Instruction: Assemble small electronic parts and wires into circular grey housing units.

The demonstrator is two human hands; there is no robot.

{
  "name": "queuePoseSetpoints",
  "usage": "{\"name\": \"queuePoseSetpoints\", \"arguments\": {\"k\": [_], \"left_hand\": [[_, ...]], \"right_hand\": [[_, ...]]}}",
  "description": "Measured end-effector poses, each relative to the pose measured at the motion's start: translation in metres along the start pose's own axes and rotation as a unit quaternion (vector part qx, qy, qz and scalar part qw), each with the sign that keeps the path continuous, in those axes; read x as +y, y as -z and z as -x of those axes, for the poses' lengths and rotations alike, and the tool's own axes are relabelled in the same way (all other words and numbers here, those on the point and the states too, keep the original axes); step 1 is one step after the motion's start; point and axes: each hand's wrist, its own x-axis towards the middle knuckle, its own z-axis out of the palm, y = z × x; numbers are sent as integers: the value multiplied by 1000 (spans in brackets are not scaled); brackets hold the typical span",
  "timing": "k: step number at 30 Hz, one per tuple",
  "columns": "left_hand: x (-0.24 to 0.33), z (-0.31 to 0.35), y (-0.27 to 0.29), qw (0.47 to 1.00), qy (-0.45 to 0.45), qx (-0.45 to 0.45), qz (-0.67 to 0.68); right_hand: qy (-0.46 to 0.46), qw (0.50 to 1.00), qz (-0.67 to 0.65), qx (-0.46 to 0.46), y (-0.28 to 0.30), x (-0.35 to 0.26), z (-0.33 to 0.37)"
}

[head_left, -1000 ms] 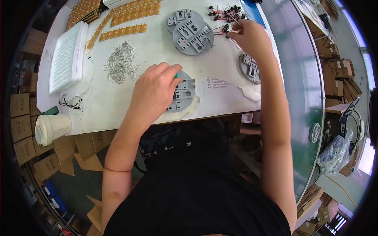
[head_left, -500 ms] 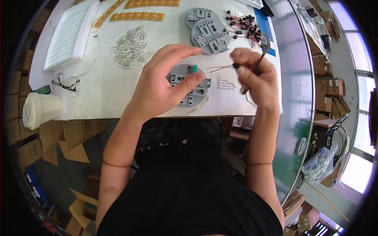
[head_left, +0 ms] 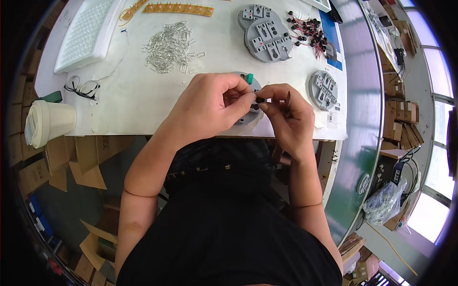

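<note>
My left hand (head_left: 212, 102) is closed, its thumb and index fingertips pinched together above a round grey plastic base (head_left: 244, 119); what they hold is hidden. Facing it, my right hand (head_left: 293, 117) pinches a small black part (head_left: 260, 100) right against the left fingertips. Slim dark tweezers (head_left: 287, 101) are tucked in the same right hand. Most of the grey base lies hidden under the hands, and a green piece (head_left: 249, 78) stands up at its far side. To the right rests another round grey base (head_left: 324, 90) with slots and small fittings.
Stacked grey bases (head_left: 269, 40) lie at the far side, beside a heap of black parts with red wires (head_left: 310, 33). Small clear U-shaped pieces (head_left: 169, 50) are piled left of them. A white tray (head_left: 88, 35), eyeglasses (head_left: 82, 89) and a cream bin (head_left: 52, 123) line the left.
My right hand has moved left with the black part, bringing it to my left hand. My left hand has shifted right, and its thumb and fingers have closed. The right-hand grey base is now uncovered.
</note>
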Motion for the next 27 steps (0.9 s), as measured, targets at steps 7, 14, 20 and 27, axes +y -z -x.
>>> {"name": "queuePoseSetpoints", "arguments": {"k": [7, 14, 20, 27], "left_hand": [[-10, 1, -6, 975, 8, 6, -223], [-22, 0, -13, 959, -48, 47, -275], [-34, -1, -17, 965, -99, 58, -234], [-30, 1, -14, 971, -89, 46, -215]], "right_hand": [[49, 976, 211, 34, -11, 9, 16], [88, 937, 338, -26, -9, -2, 9], [132, 941, 311, -34, -1, 7, 11], [127, 964, 224, -65, 10, 10, 4]]}}
